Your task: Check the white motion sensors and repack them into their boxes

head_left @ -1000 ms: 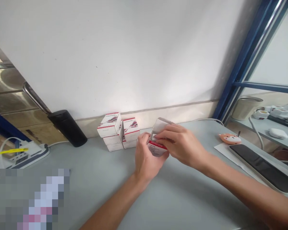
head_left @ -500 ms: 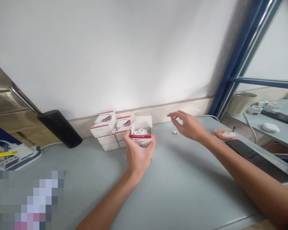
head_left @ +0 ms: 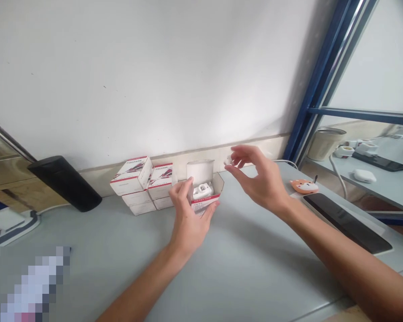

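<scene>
Smooth and grey-blue, the desk (head_left: 195, 286) spreads from the near edge, its cut rim showing at the lower right, to a pale strip at the far edge. Pixelation hides something at the near left corner.

A little past the middle, toward the far edge, the left hand (head_left: 188, 228) grips an open carton (head_left: 206, 203) by its sides, fingers and thumb wrapped round the thin card. Its front has a red band lettered DETECTOR, and its plain flap stands up at the back. Inside sits a glossy white moulded part (head_left: 201, 191) with rounded openings, wrapped, it seems, in clear film.

To the carton's right, the right hand (head_left: 263, 183) has just picked up a small white piece (head_left: 227, 161) that lay loose on the desk; it is now pinched between thumb and fingertips, raised, and apart from the carton. So the piece is off the surface but outside the box. Its exact shape is too small to tell.

Near the right edge lies a flat, dark, glassy phone (head_left: 344, 221), with a rounded orange-and-white animal-faced object (head_left: 304, 185) just beyond.

Along the far edge, left of the carton, stacked boxes (head_left: 129, 176) show crisp corners, red trim and printed tops; a matte black cylinder (head_left: 65, 183) leans farther left. Behind rises a smooth white panel (head_left: 171, 80), flanked on the right by a blue frame (head_left: 317, 76).
</scene>
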The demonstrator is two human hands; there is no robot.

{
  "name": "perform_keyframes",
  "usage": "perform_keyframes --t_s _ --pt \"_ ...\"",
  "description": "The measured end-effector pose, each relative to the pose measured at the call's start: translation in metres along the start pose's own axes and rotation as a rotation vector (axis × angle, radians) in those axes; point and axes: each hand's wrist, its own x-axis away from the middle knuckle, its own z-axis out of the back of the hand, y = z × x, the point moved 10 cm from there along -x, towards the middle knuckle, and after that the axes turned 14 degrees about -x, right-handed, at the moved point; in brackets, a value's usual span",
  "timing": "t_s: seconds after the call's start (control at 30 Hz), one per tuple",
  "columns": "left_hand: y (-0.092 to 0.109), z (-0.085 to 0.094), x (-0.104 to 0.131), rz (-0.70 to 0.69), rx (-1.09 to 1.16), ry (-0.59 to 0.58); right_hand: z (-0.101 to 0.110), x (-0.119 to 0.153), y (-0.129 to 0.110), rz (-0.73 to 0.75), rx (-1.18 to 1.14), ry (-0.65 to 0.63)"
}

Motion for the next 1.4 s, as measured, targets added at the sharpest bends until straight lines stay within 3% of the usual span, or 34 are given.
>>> perform_keyframes --t_s 0.07,0.13,0.23,0.47,0.63,0.8,0.97,1.23,1.4 --pt "0.012 0.008 -0.001 -0.108 -0.087 0.053 -0.004 0.006 -0.035 0.168 -0.003 -0.014" --pt "0.024 0.013 -0.002 -0.201 -0.196 0.078 -0.018 0.016 -0.05 0.262 0.027 -0.116" --pt "0.035 0.015 -0.004 -0.285 -0.343 0.088 -0.036 0.027 -0.046 0.253 0.08 -0.26" --pt "0.049 0.023 -0.006 -0.365 -0.362 0.13 -0.049 0.029 -0.053 0.224 0.115 -0.364" --pt "0.04 0.023 -0.011 -0.28 -0.292 0.101 -0.055 0.033 -0.057 0.251 0.198 -0.354" --pt "0.036 0.023 -0.015 -0.243 -0.242 0.053 -0.049 0.029 -0.048 0.225 0.097 -0.25" --pt "0.03 0.021 -0.017 -0.196 -0.364 0.01 -0.034 0.025 -0.038 0.229 0.202 -0.114" --pt "0.032 0.018 -0.013 -0.254 -0.255 -0.025 -0.031 0.026 -0.033 0.212 0.127 -0.092" --pt "0.041 0.019 -0.007 -0.347 -0.287 0.007 -0.042 0.028 -0.023 0.162 0.121 -0.255"
